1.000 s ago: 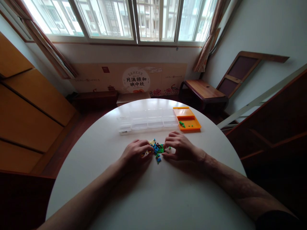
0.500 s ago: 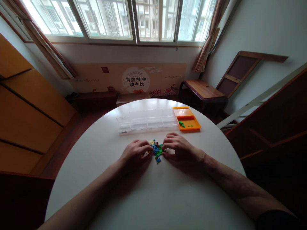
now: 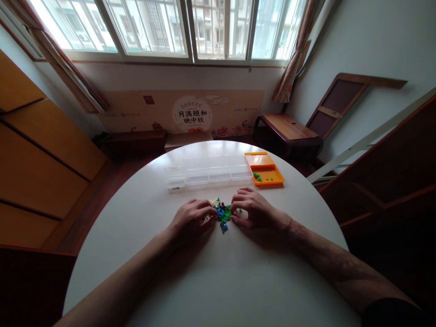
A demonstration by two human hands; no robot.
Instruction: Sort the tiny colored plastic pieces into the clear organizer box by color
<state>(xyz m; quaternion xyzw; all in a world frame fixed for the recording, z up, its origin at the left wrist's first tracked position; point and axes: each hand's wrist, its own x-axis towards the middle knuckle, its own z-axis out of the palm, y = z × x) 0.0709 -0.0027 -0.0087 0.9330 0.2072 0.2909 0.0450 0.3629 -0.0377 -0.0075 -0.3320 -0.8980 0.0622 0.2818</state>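
A small heap of toy bricks (image 3: 224, 212), blue, green, cream and brown, lies on the white round table (image 3: 218, 281) between my hands. At its left side is my left hand (image 3: 194, 217), thumb and forefinger curled together against the bricks. My right hand (image 3: 252, 210) reaches the heap's right side with its thumb and forefinger closed in a ring. Whatever is between the fingertips of either hand is too small to make out. Through the ring of the right hand a loose green brick (image 3: 240, 210) shows on the table.
Beyond the hands stands a clear plastic divided box (image 3: 207, 175). Joined to its right end or beside it is an orange tray (image 3: 277, 179) with several green bricks (image 3: 257, 176) in it. A wooden stool (image 3: 289, 127) stands past the table, under the window.
A green brick now shows inside the ring of my right hand's fingers. Both hands stay at the heap, nearly still, and the view has shifted very slightly.
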